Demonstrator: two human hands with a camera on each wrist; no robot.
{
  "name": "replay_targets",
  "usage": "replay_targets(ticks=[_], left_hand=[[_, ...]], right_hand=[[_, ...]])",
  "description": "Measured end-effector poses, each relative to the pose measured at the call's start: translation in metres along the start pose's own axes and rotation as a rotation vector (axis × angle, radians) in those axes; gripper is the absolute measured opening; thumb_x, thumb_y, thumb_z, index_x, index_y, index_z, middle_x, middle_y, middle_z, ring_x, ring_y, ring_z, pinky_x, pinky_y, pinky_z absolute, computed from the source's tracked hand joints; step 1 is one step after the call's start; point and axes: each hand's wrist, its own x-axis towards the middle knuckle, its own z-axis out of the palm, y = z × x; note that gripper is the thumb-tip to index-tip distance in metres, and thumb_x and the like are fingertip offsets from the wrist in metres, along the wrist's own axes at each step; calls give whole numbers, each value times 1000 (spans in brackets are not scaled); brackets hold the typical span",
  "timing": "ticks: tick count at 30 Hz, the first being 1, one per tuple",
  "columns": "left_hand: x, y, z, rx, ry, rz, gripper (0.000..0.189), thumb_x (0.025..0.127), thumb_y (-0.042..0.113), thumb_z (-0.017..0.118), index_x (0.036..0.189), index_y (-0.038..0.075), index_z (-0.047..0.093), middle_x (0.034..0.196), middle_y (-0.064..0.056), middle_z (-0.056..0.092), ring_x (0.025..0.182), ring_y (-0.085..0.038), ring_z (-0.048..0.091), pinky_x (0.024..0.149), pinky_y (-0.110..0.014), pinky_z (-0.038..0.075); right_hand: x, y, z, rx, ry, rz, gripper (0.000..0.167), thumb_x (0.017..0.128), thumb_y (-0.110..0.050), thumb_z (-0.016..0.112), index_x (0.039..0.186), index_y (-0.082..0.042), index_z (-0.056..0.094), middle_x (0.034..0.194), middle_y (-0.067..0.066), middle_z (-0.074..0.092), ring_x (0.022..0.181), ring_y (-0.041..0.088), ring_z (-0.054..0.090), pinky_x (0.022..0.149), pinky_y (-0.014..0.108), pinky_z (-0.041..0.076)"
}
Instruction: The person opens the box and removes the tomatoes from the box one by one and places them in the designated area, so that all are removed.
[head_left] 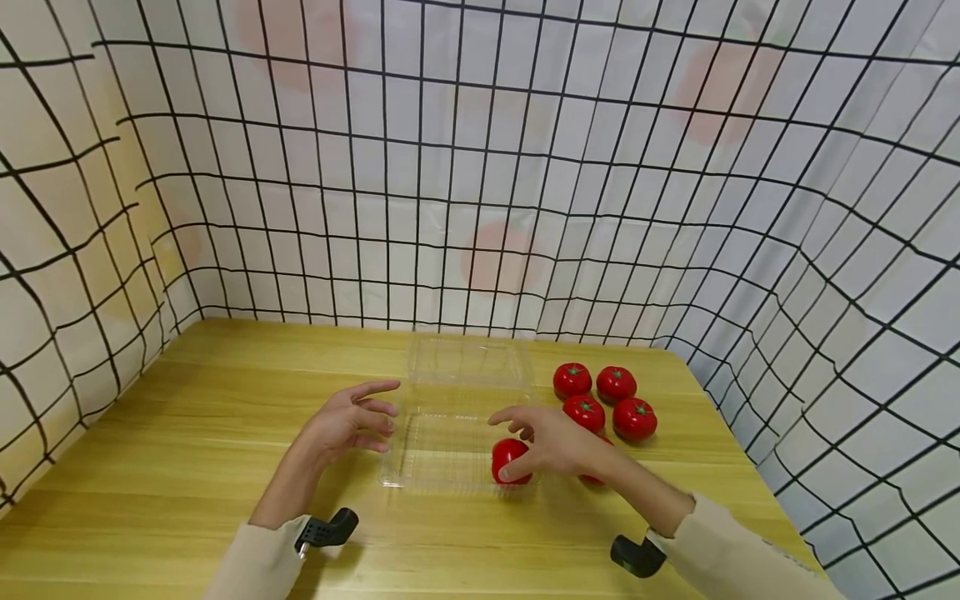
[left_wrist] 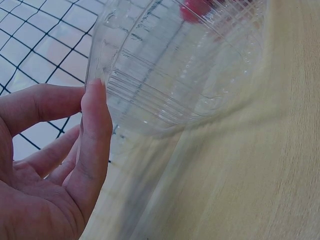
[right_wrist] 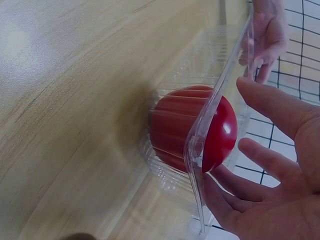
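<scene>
A clear plastic clamshell box (head_left: 442,450) lies on the table with its lid (head_left: 468,358) folded back. One red tomato (right_wrist: 227,132) sits in the box's front right corner. My right hand (head_left: 551,442) hovers around this tomato with its fingers spread, thumb overlapping the fruit in the head view. In the right wrist view its fingertips show beside the tomato and the box rim, not curled round either. My left hand (head_left: 345,425) is at the box's left side, fingers loosely extended. Its fingertips (left_wrist: 95,95) are right at the rim in the left wrist view.
Right of the box stand several more tomatoes (head_left: 617,384), one of them partly hidden behind my right arm. The wooden table (head_left: 210,433) ends at a black wire grid (head_left: 360,217) backed by white sheeting, which also rises on both sides.
</scene>
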Motion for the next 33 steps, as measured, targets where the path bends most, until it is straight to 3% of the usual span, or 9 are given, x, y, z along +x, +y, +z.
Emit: replay_targets(ticks=[23,33], left_hand=[[0,0,2,-4,9,-5,73,90,-7,64,156,2,35,112,-13,63,77,-16,67,66,-33,64],[0,1,2,-4,9,-7,73,90,-8,64,156,2,35,113,-14,63,78,-16,67,66,-33,64]], right_hand=[[7,9,4,-81,-68,27,70,80,-31,87,142,-18,58,135,17,62,123,34,58,100,50,54],[8,8,4,-108,-101,47,71,80,-34,87,143,-21,57,131,8,65,122,29,58,98,47,56]])
